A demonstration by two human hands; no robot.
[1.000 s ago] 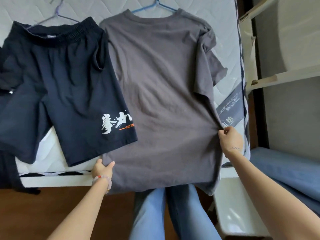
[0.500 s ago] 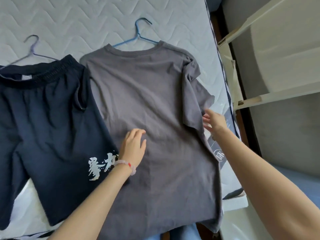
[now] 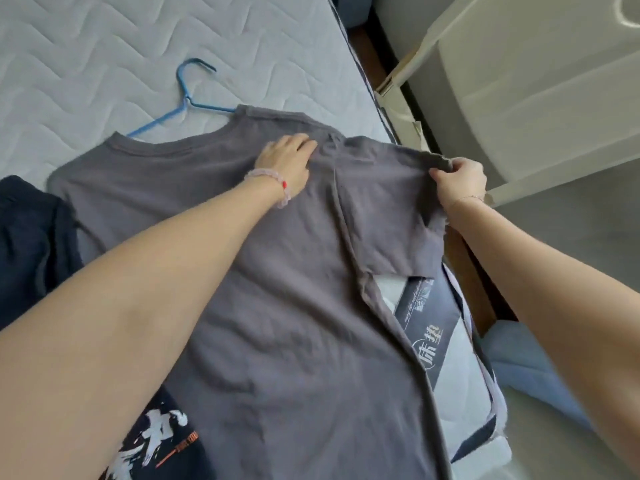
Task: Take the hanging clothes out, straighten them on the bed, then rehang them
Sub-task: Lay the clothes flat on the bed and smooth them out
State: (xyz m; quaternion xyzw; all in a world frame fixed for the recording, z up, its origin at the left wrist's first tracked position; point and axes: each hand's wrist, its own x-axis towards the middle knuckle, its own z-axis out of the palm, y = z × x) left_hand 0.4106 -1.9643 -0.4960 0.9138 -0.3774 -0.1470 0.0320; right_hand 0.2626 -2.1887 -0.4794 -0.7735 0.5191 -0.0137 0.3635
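Nearby, navy shorts (image 3: 31, 244) flank the grey T-shirt (image 3: 294, 306) on the mattress (image 3: 104, 64).

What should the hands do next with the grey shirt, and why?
Probably the right hand should draw the sleeve outward and lay it flat. It pinches the sleeve's curled hem, while the left hand presses flat by the shoulder seam, anchoring the grey shirt on the mattress.

bed (image 3: 104, 64): a pale quilted mattress top is shown
grey T-shirt (image 3: 277, 306): spread across the middle, collar far
blue hanger (image 3: 183, 98): laid far, tucked into the collar
dark shorts (image 3: 27, 244): laid left, touching the shirt
printed label (image 3: 429, 323): seen near right
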